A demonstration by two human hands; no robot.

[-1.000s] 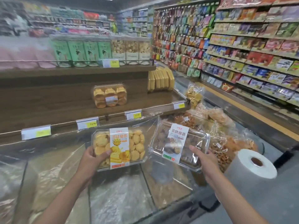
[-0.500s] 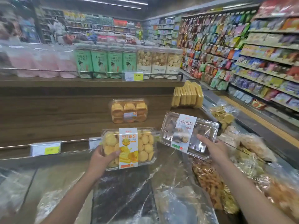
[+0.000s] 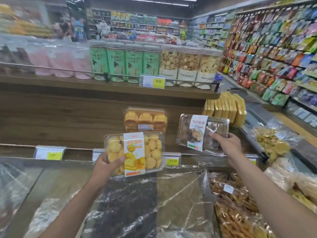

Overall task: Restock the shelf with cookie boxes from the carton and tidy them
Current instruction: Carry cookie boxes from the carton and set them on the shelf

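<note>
My left hand (image 3: 106, 164) grips a clear box of yellow cookies (image 3: 151, 152) by its left end, held upright in front of the middle wooden shelf (image 3: 68, 127). My right hand (image 3: 228, 143) grips a clear box of brown cookies (image 3: 188, 131) at its lower right corner, tilted and raised over the right part of that shelf. One clear box of orange-yellow pastries (image 3: 145, 119) stands on the shelf, just behind and above the yellow box. The carton is not in view.
Green tins (image 3: 123, 64), pink bags (image 3: 56, 60) and clear snack jars (image 3: 187, 66) fill the top shelf. Yellow packs (image 3: 224, 107) stand at the middle shelf's right end. Price tags (image 3: 172, 160) line the rail. Film-covered bulk bins (image 3: 137, 203) lie below. Packed shelves (image 3: 274, 54) flank the aisle at right.
Both hands have raised their boxes toward the middle shelf. The brown box moved up and farther over the shelf; my view tilted upward.
</note>
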